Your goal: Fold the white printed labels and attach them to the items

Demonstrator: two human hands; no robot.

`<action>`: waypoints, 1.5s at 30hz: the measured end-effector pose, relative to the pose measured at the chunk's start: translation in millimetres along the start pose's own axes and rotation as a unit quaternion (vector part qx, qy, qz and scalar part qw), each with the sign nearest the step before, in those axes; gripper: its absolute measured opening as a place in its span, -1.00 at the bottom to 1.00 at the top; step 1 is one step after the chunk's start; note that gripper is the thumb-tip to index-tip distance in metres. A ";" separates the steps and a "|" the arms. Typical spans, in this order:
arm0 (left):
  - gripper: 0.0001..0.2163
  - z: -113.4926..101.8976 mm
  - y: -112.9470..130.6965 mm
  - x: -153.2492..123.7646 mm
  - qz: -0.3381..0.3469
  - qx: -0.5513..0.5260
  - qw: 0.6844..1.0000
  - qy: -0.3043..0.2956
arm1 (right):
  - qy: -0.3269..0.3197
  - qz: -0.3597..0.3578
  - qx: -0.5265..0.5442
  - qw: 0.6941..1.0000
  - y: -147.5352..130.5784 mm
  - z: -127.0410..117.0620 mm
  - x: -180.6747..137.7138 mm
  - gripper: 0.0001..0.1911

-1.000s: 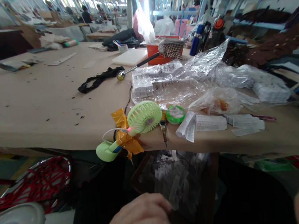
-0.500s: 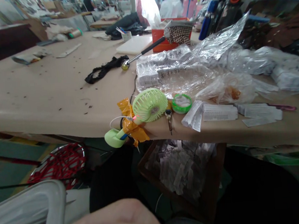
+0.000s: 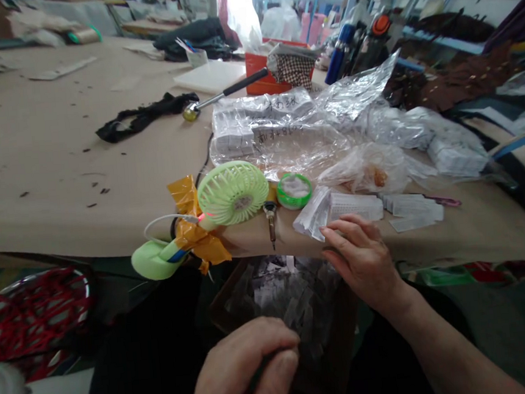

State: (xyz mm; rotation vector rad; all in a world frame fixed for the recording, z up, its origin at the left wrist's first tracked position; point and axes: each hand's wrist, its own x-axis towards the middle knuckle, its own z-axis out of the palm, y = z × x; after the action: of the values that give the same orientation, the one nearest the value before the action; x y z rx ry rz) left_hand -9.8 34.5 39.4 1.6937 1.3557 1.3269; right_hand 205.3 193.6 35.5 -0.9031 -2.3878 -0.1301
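Observation:
My right hand (image 3: 363, 258) rests at the table's front edge, its fingers spread and touching a fanned stack of white paper labels (image 3: 332, 212). My left hand (image 3: 245, 370) is low over my lap with the fingers pinched together; what they hold is too dark and hidden to name. Below the table edge sits a brown box of small plastic-wrapped pieces (image 3: 290, 299), between my two hands.
A green hand fan (image 3: 232, 193) taped with orange tape hangs at the table (image 3: 34, 162) edge, beside a green tape roll (image 3: 294, 190) and a small tool (image 3: 271, 221). Clear plastic bags (image 3: 293, 133) of labels, black fabric (image 3: 140, 117), an orange box (image 3: 266, 80). Red-strung chair (image 3: 28, 309) at left.
My right hand has come up from the lower right onto the label stack at the table edge. My left hand's pinched fingers show again. The view has shifted right and down.

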 end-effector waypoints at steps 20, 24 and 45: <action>-0.73 85.2 -8.0 70.2 -0.414 -0.566 0.713 -0.004 | 0.083 -0.030 0.174 0.981 -14.6 -2.7 -22.4 -0.88; -0.84 90.3 -10.1 73.3 -0.422 -0.581 0.693 0.054 | 0.039 -0.105 0.181 0.977 -36.7 -16.1 -30.6 -0.87; -0.87 78.6 -25.3 54.2 -0.498 -0.420 0.758 0.028 | 0.121 0.075 0.057 0.988 32.6 -4.1 37.0 -0.80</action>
State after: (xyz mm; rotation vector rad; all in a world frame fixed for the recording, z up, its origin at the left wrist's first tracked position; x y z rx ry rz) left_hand 53.8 103.9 9.3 0.2003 1.1078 1.0214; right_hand 205.6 238.8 55.6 -0.9518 -2.0748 -0.0426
